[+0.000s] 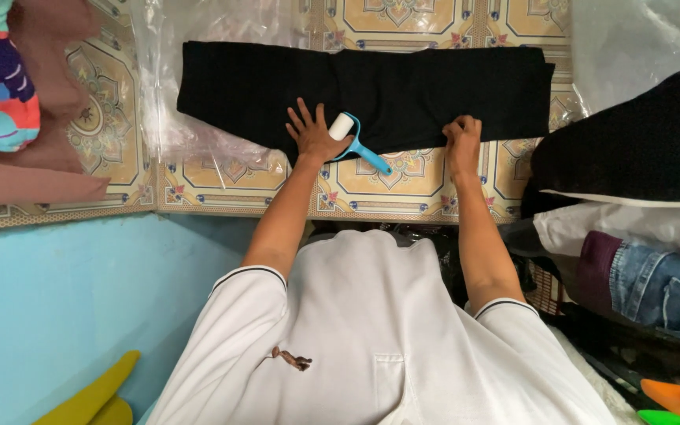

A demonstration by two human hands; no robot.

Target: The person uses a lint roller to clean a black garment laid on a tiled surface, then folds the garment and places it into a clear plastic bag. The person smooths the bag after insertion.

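Observation:
A folded black garment [403, 90] lies stretched out flat on the patterned tile floor [403, 185]. My left hand [312, 135] rests palm down on the garment's near edge with its fingers spread. Right beside its thumb lies a lint roller [343, 126] with a white roll and a blue handle [371, 156] that points toward me over the tiles. My right hand [462, 140] is further right on the same near edge, its fingers curled onto the cloth. I cannot tell whether my left thumb touches the roller.
Clear plastic sheeting [190, 134] lies under the garment's left end and at the top right. A pile of black cloth [631, 149], white fabric and blue jeans [663, 287] sits on the right. Colourful and brown fabric [9, 86] is at the left, above a blue surface [80, 299].

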